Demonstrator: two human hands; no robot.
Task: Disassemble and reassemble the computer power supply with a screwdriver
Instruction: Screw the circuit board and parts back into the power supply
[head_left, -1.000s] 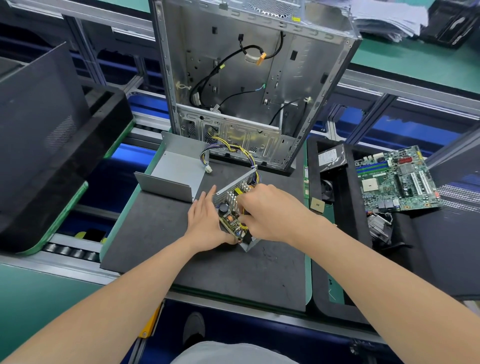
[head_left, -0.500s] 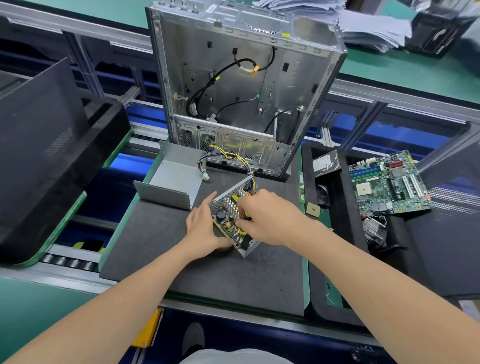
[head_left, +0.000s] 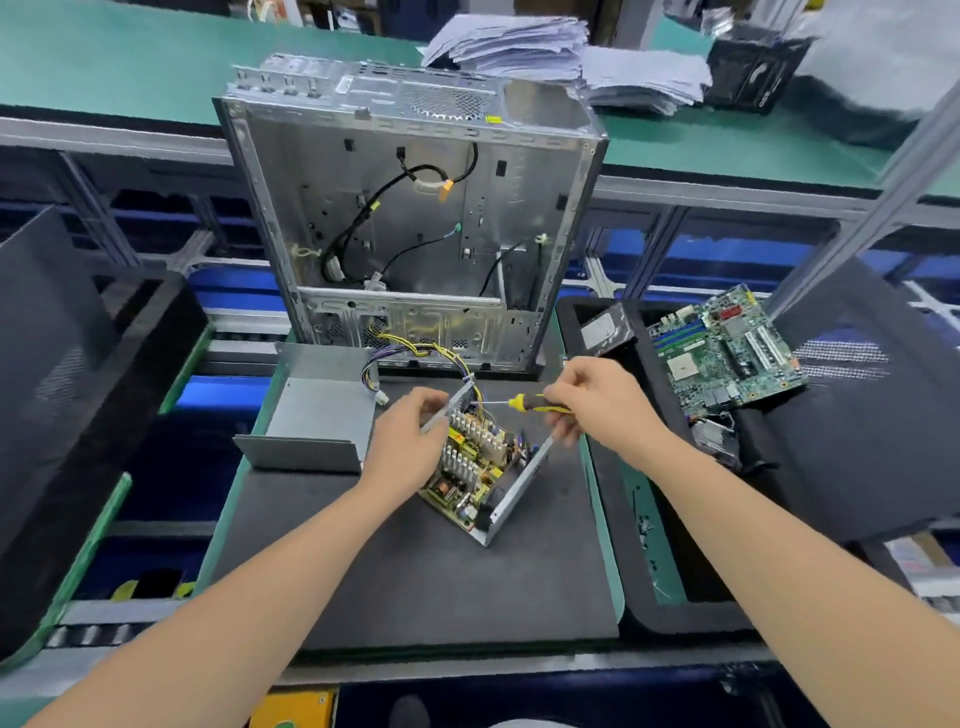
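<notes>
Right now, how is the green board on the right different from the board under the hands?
The motherboard is green and flat, lying bare; the power supply board is yellowish with tall silver fins, inside a metal shell. Nobody touches the motherboard; the left hand holds the power supply's shell and the right hand points a screwdriver at it. Both are circuit boards.

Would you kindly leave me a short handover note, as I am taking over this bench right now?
Left hand holds the far wall of the supply, steadying it. Right hand holds the screwdriver, tip at that wall.
Supply lies open on the mat; its cover sits left of it; the case stands behind.
Done: cover off. Left: board sits in its tray; likely free it, then reassemble.
</notes>
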